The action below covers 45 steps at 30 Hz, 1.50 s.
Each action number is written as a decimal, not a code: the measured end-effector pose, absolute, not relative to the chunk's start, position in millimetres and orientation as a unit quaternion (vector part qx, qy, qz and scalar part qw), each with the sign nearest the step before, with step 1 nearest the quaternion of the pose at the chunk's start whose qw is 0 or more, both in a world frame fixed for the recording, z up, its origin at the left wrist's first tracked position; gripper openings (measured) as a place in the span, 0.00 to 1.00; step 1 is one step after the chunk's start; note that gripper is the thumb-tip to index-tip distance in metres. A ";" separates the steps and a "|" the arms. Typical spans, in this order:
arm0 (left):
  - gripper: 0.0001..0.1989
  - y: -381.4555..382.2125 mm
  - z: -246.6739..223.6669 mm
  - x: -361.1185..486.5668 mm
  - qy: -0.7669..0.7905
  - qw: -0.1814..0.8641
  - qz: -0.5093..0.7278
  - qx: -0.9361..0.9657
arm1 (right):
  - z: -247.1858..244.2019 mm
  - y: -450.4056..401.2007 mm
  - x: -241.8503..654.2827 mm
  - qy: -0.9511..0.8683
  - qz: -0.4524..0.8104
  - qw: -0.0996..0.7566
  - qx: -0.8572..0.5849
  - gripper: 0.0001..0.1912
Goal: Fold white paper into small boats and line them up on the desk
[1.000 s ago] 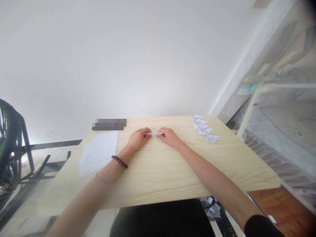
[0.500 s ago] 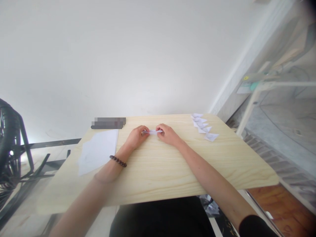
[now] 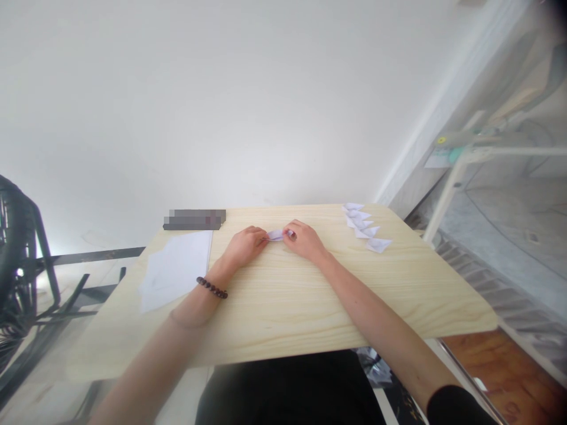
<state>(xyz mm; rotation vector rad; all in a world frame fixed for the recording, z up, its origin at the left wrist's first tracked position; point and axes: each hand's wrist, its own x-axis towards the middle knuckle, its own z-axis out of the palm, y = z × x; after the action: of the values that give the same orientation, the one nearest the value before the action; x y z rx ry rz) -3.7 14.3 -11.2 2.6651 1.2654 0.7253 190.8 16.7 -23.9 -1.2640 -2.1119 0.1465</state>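
Between my two hands is a small piece of folded white paper (image 3: 275, 235), low over the middle of the table. My left hand (image 3: 248, 245) pinches its left end, with the fingers closed together. On the other end, my right hand (image 3: 303, 239) grips the paper between thumb and fingertips. Both hands hide the ends of the paper, so its full shape does not show. Off to the right of my right hand lies a slanting row of several folded white paper shapes (image 3: 378, 244) with pointed corners.
A stack of white paper sheets (image 3: 177, 268) lies on the left of the wooden table (image 3: 283, 319). Behind it sits a dark, pixelated object (image 3: 194, 221). The white wall (image 3: 266, 106) rises at the table's back edge. A black chair-like frame (image 3: 46, 254) stands at the left.
The folded paper has tilted, and more of its face shows between my hands. My left fingers have flattened and closed over its left end. My right hand has shifted only slightly.
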 end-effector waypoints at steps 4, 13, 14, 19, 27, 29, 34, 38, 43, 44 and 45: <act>0.15 9.9 -6.8 -2.3 0.417 0.042 0.234 0.877 | -23.9 16.1 190.6 -0.814 0.061 0.328 -0.475 0.10; 0.12 4.8 -5.5 1.3 0.435 0.022 0.229 0.870 | -19.2 9.3 187.4 -0.842 0.055 0.301 -0.445 0.10; 0.12 3.8 -4.9 2.2 0.438 0.021 0.226 0.870 | -18.8 8.5 186.7 -0.842 0.052 0.300 -0.445 0.09; 0.13 0.3 -2.2 5.1 0.443 0.019 0.224 0.868 | -19.4 6.9 183.8 -0.839 0.027 0.302 -0.453 0.08; 0.13 1.8 -7.6 8.3 0.457 -0.007 0.204 0.866 | -20.7 11.4 179.8 -0.839 0.020 0.250 -0.484 0.08; 0.13 2.0 -7.8 8.7 0.463 -0.006 0.201 0.863 | -20.0 11.6 179.6 -0.838 0.020 0.241 -0.489 0.09; 0.13 3.1 -8.0 7.5 0.468 0.010 0.212 0.858 | -18.2 8.8 180.5 -0.840 0.015 0.238 -0.488 0.10; 0.13 4.0 -9.5 7.2 0.465 0.014 0.221 0.857 | -17.8 7.3 181.4 -0.842 0.017 0.239 -0.483 0.10; 0.12 4.4 -9.9 7.8 0.465 0.023 0.227 0.855 | -18.3 8.3 181.0 -0.841 0.021 0.240 -0.485 0.10; 0.12 4.9 -9.5 7.0 0.462 0.028 0.233 0.855 | -18.3 8.5 180.9 -0.841 0.021 0.242 -0.484 0.10; 0.12 5.8 -9.0 5.6 0.458 0.037 0.239 0.856 | -18.4 8.6 181.0 -0.840 0.020 0.245 -0.483 0.10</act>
<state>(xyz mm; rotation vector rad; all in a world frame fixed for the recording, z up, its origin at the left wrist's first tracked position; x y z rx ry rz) 5.6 5.8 -9.0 2.6260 1.4046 0.7329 181.0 8.6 -18.4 -1.3190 -2.2947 0.0536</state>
